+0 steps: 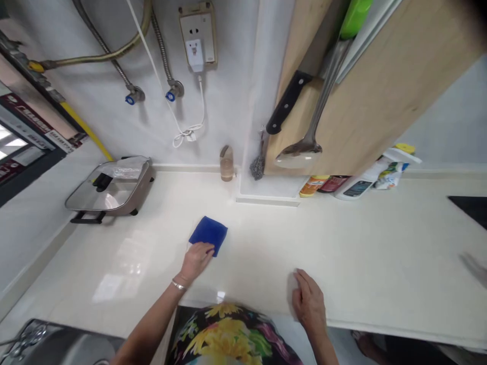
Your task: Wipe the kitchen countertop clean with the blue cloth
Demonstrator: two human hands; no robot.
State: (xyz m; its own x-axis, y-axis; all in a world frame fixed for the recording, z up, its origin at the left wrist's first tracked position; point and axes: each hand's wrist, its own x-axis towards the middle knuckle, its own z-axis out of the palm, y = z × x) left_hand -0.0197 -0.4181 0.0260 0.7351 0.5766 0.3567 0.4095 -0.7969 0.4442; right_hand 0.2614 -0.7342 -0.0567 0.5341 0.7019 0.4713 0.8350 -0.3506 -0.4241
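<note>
A folded blue cloth [208,232] lies on the pale, glossy countertop [258,243]. My left hand [197,260] has its fingers closed on the cloth's near edge, and a bracelet circles that wrist. Over the counter's front edge, well to the right of the cloth, rests my right hand [310,299]. Its fingers are loosely stretched forward, touching or just above the surface, and nothing shows in them.
An electric pan with a glass lid [110,190] stands at the back left. By the wall is a small bottle [227,163]. A ladle [319,111] and a knife [287,101] hang before a wooden panel, with several bottles beneath. A sink [68,347] lies at lower left.
</note>
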